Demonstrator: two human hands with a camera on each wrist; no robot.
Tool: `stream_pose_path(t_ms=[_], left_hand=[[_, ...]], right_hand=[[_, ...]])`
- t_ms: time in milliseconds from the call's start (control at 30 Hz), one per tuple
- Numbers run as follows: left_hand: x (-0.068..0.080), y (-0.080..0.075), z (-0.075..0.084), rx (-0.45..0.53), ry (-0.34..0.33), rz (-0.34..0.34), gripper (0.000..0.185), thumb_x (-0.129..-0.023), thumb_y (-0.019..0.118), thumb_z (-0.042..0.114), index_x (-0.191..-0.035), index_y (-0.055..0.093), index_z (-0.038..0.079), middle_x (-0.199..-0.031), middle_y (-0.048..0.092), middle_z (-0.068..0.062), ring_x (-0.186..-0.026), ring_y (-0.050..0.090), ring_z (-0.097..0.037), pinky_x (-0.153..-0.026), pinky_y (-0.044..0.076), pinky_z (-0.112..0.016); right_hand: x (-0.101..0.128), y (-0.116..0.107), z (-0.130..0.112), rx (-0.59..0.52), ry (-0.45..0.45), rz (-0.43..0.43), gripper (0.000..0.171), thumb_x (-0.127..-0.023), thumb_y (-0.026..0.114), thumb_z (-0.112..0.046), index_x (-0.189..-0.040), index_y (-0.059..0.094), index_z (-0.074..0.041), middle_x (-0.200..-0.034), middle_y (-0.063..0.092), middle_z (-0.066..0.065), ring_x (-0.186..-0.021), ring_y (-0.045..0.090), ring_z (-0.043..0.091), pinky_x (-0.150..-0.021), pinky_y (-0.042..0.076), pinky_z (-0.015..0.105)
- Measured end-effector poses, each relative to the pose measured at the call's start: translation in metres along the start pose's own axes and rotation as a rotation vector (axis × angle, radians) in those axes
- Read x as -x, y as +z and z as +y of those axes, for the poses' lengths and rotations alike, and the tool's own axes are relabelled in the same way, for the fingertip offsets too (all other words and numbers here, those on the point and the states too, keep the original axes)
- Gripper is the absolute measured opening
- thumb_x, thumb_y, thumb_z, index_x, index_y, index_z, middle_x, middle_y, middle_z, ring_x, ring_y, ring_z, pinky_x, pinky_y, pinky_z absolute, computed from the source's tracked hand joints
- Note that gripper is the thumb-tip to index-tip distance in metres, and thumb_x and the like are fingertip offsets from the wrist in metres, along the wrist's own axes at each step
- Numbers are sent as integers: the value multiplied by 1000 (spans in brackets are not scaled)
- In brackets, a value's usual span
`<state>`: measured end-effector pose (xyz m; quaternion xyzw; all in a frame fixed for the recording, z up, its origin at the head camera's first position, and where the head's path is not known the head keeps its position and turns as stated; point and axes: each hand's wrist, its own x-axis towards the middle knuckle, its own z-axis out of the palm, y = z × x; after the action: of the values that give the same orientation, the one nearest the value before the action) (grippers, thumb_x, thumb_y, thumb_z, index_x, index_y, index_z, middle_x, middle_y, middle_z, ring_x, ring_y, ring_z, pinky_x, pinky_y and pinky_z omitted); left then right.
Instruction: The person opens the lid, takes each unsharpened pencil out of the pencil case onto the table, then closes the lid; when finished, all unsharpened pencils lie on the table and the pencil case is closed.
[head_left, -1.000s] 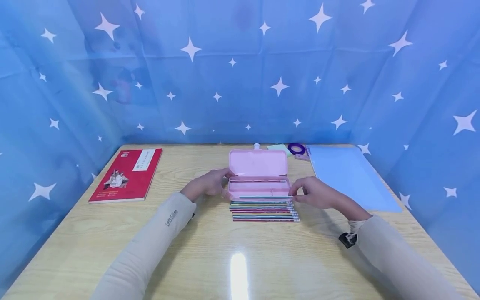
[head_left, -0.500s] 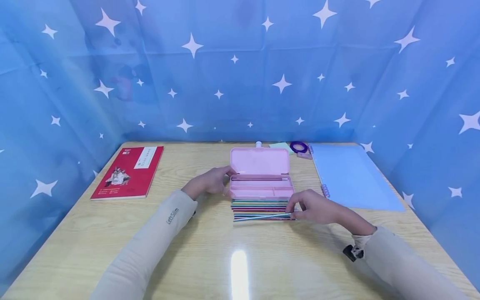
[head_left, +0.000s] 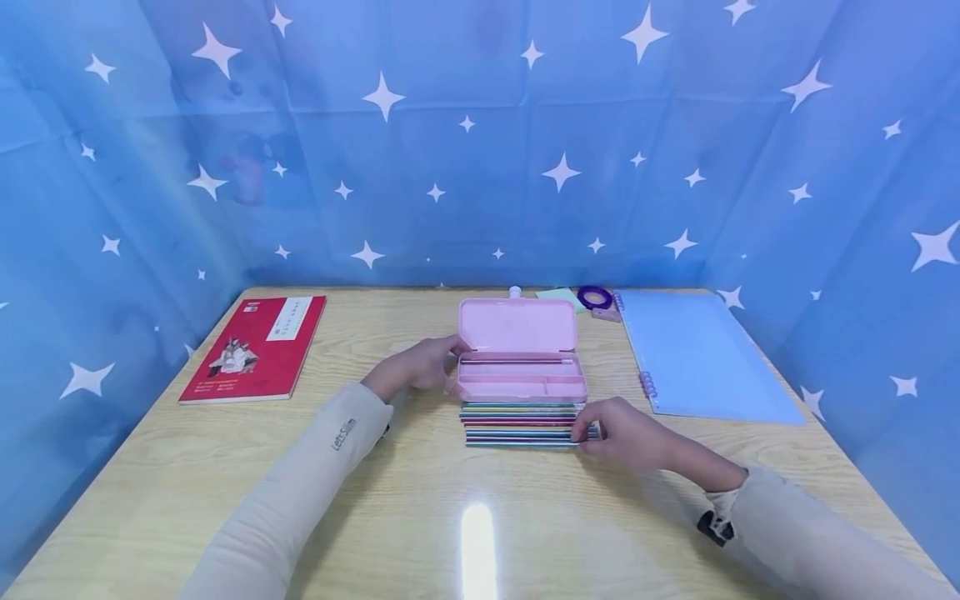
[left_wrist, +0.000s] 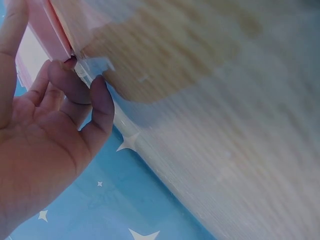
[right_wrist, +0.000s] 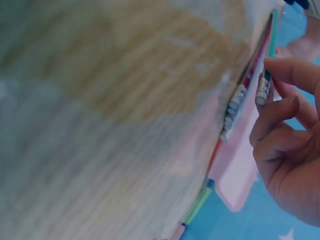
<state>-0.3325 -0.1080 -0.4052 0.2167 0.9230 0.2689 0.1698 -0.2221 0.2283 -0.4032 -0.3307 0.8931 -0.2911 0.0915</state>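
Note:
An open pink pencil case (head_left: 498,389) stands mid-table, one pencil (head_left: 517,362) lying in its rear compartment. At its left end, my left hand (head_left: 426,364) grips the case, with the thumb by the front corner and a finger by the hinge. Several pencils (head_left: 517,422) lie side by side in front of the case, erasers to the right. My right hand (head_left: 622,433) pinches a teal pencil (right_wrist: 266,80) near its eraser end, at the near edge of that row. In the right wrist view, thumb and forefinger meet on it while the other fingers curl in.
A red notebook (head_left: 255,350) lies at the left. To the right is a spiral-bound notebook with a pale blue cover (head_left: 705,354). Behind the case are a purple tape roll (head_left: 595,297), a pink eraser-like block (head_left: 606,315), green paper (head_left: 555,294) and a white cap (head_left: 514,292).
My right hand has brought the teal pencil from over the case's front edge toward me, down to the near side of the row. My left hand has stayed at the case.

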Motion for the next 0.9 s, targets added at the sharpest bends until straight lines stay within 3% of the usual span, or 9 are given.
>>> stream_pose_path(t_ms=[133, 467, 900], left_hand=[[0, 0, 0, 4, 16, 4, 72, -71, 90, 31, -132, 52, 21, -138, 53, -3, -131, 43, -23, -116, 29, -46], [0, 1, -3, 6, 17, 10, 75, -70, 90, 32, -133, 52, 20, -139, 53, -4, -134, 41, -24, -116, 29, -45], [0, 2, -2, 20, 5, 5, 75, -69, 89, 37, -133, 52, 23, -142, 51, -3, -138, 39, -25, -118, 25, -48]], right_hand=[[-3, 4, 0, 55, -15, 30, 16, -83, 75, 1, -87, 73, -14, -87, 70, -5, -84, 62, 9, -71, 54, 27], [-6, 7, 1, 121, -24, 54, 17, -79, 77, 1, -85, 71, -13, -82, 67, -7, -77, 60, 9, -68, 52, 26], [-7, 5, 4, 58, 14, 37, 16, -80, 79, -2, -86, 70, -13, -78, 63, -10, -72, 57, 10, -66, 51, 26]])
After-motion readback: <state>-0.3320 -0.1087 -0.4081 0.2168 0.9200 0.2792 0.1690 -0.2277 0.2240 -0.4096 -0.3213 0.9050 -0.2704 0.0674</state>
